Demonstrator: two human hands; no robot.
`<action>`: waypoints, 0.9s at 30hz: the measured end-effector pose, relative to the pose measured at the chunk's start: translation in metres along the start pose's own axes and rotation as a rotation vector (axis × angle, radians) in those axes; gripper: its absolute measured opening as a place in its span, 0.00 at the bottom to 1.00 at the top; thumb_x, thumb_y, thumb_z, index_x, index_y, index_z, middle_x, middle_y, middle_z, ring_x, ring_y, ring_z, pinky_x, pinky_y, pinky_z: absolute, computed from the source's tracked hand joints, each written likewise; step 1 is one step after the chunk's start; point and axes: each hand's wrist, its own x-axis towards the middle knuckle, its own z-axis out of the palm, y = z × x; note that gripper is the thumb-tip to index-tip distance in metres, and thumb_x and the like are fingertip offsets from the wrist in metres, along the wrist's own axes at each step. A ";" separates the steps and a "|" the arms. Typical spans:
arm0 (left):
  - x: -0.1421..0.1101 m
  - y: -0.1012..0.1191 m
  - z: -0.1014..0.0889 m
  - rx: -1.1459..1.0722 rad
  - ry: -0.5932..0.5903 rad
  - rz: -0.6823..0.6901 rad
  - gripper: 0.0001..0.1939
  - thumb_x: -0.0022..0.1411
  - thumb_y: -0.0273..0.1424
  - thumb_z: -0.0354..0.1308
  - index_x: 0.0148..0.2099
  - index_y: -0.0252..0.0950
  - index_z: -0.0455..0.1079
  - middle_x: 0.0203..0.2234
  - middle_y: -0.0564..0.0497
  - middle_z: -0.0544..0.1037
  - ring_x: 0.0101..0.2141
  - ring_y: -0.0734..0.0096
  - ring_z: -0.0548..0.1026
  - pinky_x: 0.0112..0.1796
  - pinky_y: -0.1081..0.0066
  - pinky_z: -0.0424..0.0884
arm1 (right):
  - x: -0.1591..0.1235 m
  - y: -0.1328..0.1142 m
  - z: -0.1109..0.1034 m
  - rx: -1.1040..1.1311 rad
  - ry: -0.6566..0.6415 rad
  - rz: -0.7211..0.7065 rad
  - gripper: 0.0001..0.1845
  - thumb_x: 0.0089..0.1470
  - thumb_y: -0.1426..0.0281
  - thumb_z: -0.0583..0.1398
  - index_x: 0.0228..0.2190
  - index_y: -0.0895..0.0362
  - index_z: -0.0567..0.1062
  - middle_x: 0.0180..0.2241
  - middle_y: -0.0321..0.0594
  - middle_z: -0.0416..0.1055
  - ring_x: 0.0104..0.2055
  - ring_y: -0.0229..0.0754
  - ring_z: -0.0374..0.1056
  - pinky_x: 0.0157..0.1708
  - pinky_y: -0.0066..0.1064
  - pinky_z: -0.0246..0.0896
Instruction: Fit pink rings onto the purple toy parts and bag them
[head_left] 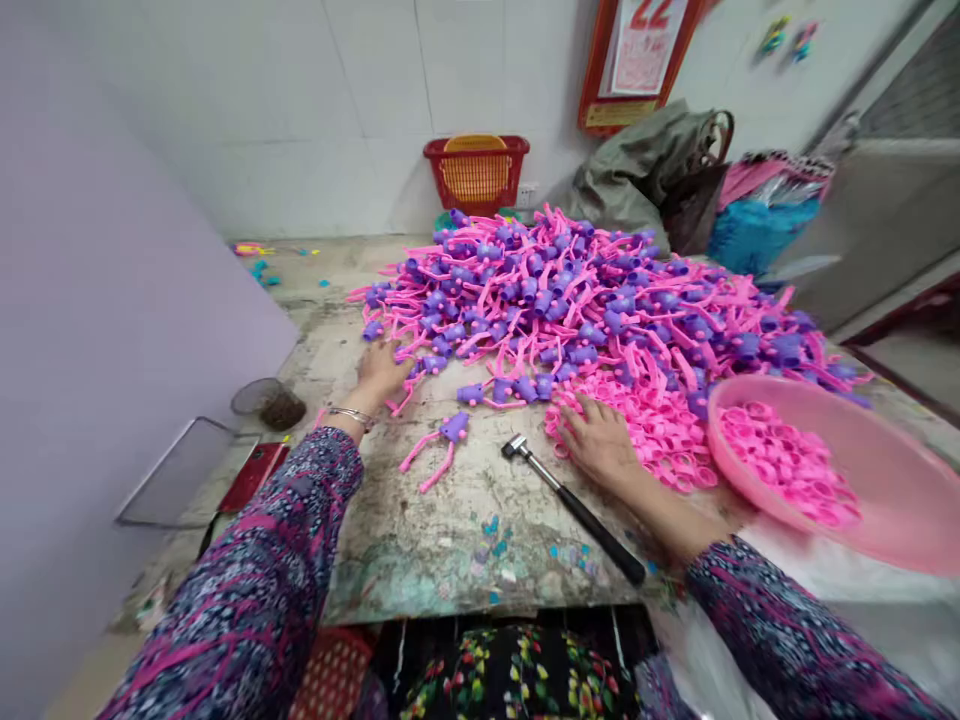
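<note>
My left hand reaches to the near left edge of a big heap of purple toy bodies with pink limbs. Its fingers look loosely stretched beside a few of these pieces, partly blurred. My right hand lies with fingers spread on a pile of small pink rings. Between the hands, one purple toy body with two pink legs rests alone on the worn table. Right of it lies a hammer with a black handle, its head pointing away from me.
A pink basin holding more rings stands at the right. Behind the heap are a red basket and bags. To the left lie a red phone-like object, a wire-framed mesh and a small cup.
</note>
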 end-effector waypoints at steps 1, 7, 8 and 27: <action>0.002 0.000 0.000 -0.002 0.001 -0.001 0.31 0.61 0.43 0.53 0.61 0.32 0.67 0.58 0.36 0.70 0.58 0.47 0.68 0.56 0.58 0.65 | 0.005 0.000 -0.001 0.005 -0.005 0.003 0.24 0.67 0.60 0.48 0.57 0.53 0.71 0.60 0.54 0.64 0.55 0.58 0.64 0.49 0.45 0.57; 0.015 -0.002 0.002 -0.027 0.023 -0.026 0.31 0.60 0.45 0.53 0.60 0.32 0.68 0.56 0.36 0.72 0.56 0.47 0.69 0.54 0.58 0.67 | 0.039 0.005 -0.008 0.056 -0.038 -0.044 0.24 0.66 0.59 0.50 0.54 0.56 0.73 0.56 0.54 0.68 0.51 0.55 0.66 0.47 0.41 0.58; 0.018 -0.004 0.002 -0.034 0.028 -0.032 0.31 0.60 0.45 0.53 0.60 0.32 0.67 0.56 0.36 0.71 0.56 0.47 0.69 0.54 0.58 0.67 | 0.046 0.006 -0.009 0.063 -0.034 -0.049 0.24 0.66 0.59 0.50 0.55 0.56 0.73 0.55 0.53 0.69 0.51 0.55 0.66 0.46 0.41 0.58; 0.113 -0.011 -0.006 0.077 0.050 0.123 0.36 0.57 0.39 0.57 0.65 0.32 0.60 0.61 0.37 0.66 0.61 0.47 0.62 0.60 0.55 0.58 | 0.208 -0.043 -0.030 0.219 -0.075 -0.120 0.33 0.58 0.51 0.56 0.61 0.52 0.66 0.60 0.55 0.61 0.58 0.65 0.60 0.50 0.53 0.61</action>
